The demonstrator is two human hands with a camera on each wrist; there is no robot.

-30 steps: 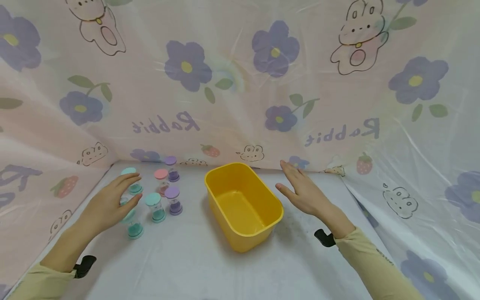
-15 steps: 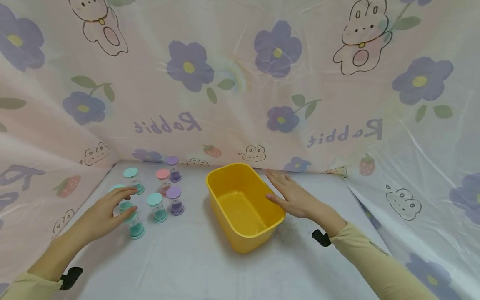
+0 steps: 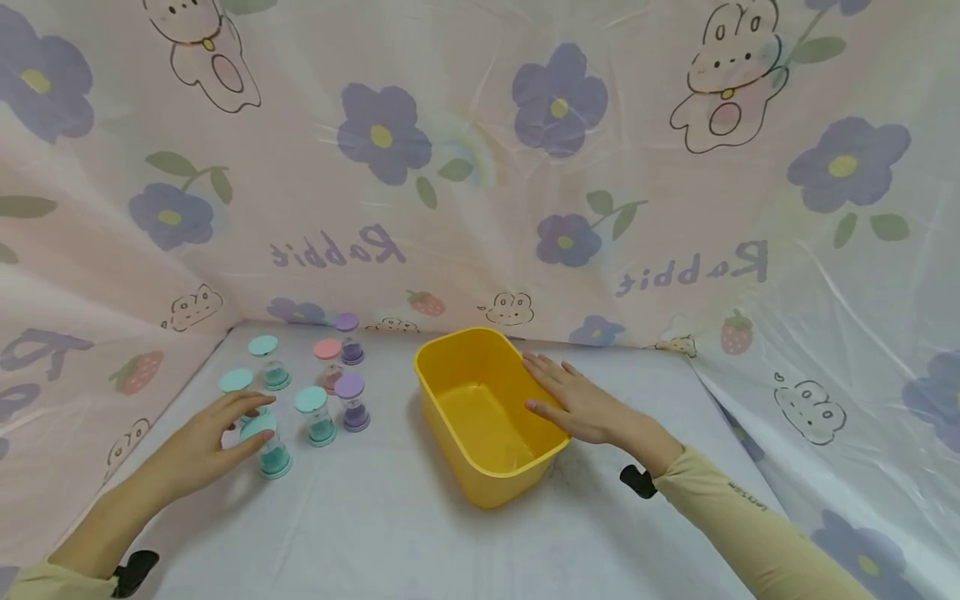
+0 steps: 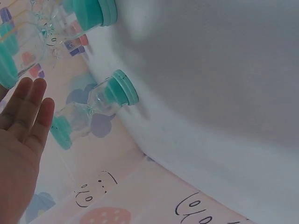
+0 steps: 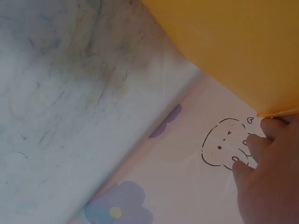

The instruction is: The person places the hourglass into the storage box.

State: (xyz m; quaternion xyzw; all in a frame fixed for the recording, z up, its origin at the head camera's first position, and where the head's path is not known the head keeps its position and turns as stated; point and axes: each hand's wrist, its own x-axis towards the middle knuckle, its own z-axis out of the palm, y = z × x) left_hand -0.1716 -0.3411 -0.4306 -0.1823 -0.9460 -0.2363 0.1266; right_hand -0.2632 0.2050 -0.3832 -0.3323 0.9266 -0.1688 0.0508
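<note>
Head view: left hand [image 3: 206, 437] reaches over the nearest teal sand timer [image 3: 267, 446], fingers loosely spread at its top cap, thumb near its side; whether it actually pinches the timer I cannot tell. The timer stands upright at the front left of the cluster, teal caps, clear glass, teal sand in the lower bulb. Right hand [image 3: 581, 402] rests flat, fingers straight, on the right rim of the yellow tub [image 3: 487, 417], not clenched. Tub is rectangular with rounded corners, empty, on the white table cover [image 3: 390, 533], just right of the timers. Other upright timers behind: three teal, two purple [image 3: 351, 402], one pink [image 3: 327, 362].

Left wrist view: fingers [image 4: 28, 107] straight, open palm, apart from a teal timer [image 4: 93, 105]. Right wrist view: fingertips [image 5: 273, 128] touch the tub's outer wall [image 5: 233, 42] at its edge, which the head view hides.
</note>
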